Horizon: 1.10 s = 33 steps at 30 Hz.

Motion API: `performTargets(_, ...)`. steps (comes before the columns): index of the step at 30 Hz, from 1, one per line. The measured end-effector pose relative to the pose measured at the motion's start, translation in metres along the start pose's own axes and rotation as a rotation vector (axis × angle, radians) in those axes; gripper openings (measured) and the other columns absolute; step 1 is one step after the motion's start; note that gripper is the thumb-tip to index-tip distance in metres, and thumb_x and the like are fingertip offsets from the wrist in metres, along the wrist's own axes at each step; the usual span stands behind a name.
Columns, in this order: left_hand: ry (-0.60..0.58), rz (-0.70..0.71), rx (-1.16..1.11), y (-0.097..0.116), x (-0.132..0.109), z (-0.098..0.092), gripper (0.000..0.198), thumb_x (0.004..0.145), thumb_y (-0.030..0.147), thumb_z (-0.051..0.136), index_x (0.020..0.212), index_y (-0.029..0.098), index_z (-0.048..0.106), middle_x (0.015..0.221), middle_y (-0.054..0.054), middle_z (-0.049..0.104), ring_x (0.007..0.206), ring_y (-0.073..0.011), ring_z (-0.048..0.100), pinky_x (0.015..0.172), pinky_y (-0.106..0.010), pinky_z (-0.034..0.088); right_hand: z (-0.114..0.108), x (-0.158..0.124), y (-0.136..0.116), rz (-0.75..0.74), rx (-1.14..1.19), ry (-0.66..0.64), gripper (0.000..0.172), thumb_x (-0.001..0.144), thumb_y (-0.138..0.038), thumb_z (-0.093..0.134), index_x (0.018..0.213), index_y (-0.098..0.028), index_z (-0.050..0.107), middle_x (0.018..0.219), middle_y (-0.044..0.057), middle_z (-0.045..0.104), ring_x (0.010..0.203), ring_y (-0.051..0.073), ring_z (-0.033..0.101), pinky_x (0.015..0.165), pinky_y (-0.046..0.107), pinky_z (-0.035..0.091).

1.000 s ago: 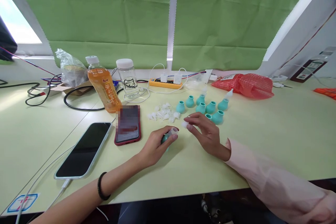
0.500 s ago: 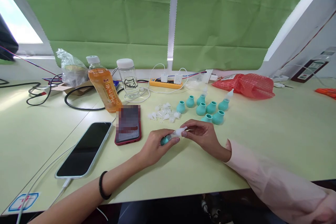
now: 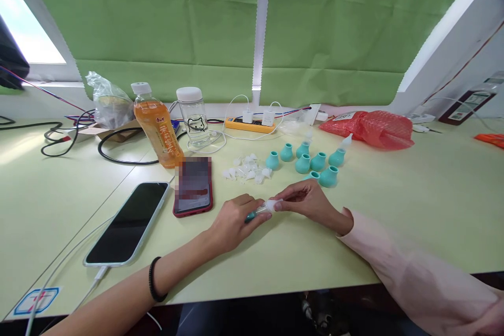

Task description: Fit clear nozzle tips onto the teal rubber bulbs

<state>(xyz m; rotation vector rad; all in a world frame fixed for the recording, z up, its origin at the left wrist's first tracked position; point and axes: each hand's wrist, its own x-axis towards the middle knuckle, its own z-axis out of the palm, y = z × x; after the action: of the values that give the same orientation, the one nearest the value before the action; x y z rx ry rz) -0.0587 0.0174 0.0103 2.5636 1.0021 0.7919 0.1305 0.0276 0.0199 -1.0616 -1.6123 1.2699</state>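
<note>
Low over the front of the table, my left hand is closed round a small bulb syringe, its teal bulb mostly hidden by the fingers. A clear neck runs from the bulb to a whitish soft tip. Thumb and fingers of my right hand pinch that tip from the right. Beyond the hands stand several teal rubber bulbs with open mouths; two at the back carry translucent nozzles, one of them a bulb with a nozzle at the right. Left of these lies a loose pile of small white tips.
Two phones, a dark-red-cased phone and a white-cased phone on a cable, lie to the left. Behind them stand an orange drink bottle and a clear cup. A yellow power strip and red bubble-wrap line the back.
My right fingers have moved closer to my left hand and now cover more of the white tip. More of the clear neck shows between the left fingers.
</note>
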Motion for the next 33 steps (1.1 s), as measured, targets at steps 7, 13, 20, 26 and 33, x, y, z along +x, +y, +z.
performTargets(7,0.063,0.140,0.097,-0.005,-0.002,0.006,0.027,0.083,0.030,0.038,0.087,0.010,0.057,0.064,-0.005,0.053,0.059,-0.0138,0.045,0.054,-0.024,0.035,0.005,-0.001,0.005,0.055,0.193,-0.051,0.011,0.051,-0.016,0.071,0.056,-0.013,0.062,0.061,0.002,0.066,0.055,0.012,0.061,0.054,0.023,0.050)
performTargets(13,0.102,0.159,0.048,-0.001,-0.003,0.005,0.026,0.083,0.029,0.040,0.087,0.009,0.056,0.062,-0.005,0.053,0.058,-0.0137,0.044,0.052,-0.025,0.035,0.004,-0.002,0.001,0.039,0.212,-0.103,0.010,0.051,-0.014,0.070,0.056,-0.012,0.061,0.049,0.000,0.063,0.040,0.009,0.055,0.042,0.019,0.046)
performTargets(20,0.187,0.108,-0.131,0.006,-0.002,0.001,0.033,0.082,0.026,0.041,0.113,0.014,0.042,0.097,-0.010,0.054,0.089,-0.0187,0.047,0.077,-0.033,0.040,-0.006,-0.004,-0.023,-0.215,-0.047,0.095,0.014,0.053,-0.013,0.070,0.066,-0.017,0.067,0.060,0.001,0.066,0.047,0.010,0.057,0.046,0.021,0.050)
performTargets(26,0.296,-0.009,-0.146,0.000,-0.001,0.002,0.031,0.083,0.020,0.034,0.114,0.018,0.037,0.113,-0.009,0.043,0.106,-0.0196,0.037,0.090,-0.036,0.032,-0.041,0.010,-0.032,-0.387,-0.232,0.620,0.011,0.058,-0.023,0.067,0.068,-0.019,0.066,0.064,0.000,0.065,0.055,0.013,0.059,0.053,0.027,0.051)
performTargets(33,0.188,-0.111,-0.014,-0.002,0.003,0.007,0.022,0.080,0.020,0.038,0.100,0.019,0.047,0.104,-0.007,0.047,0.099,-0.0194,0.041,0.086,-0.035,0.036,-0.060,0.027,-0.015,-0.463,-0.639,0.756,0.014,0.063,-0.029,0.062,0.071,-0.018,0.066,0.066,0.003,0.065,0.056,0.015,0.057,0.055,0.029,0.048)
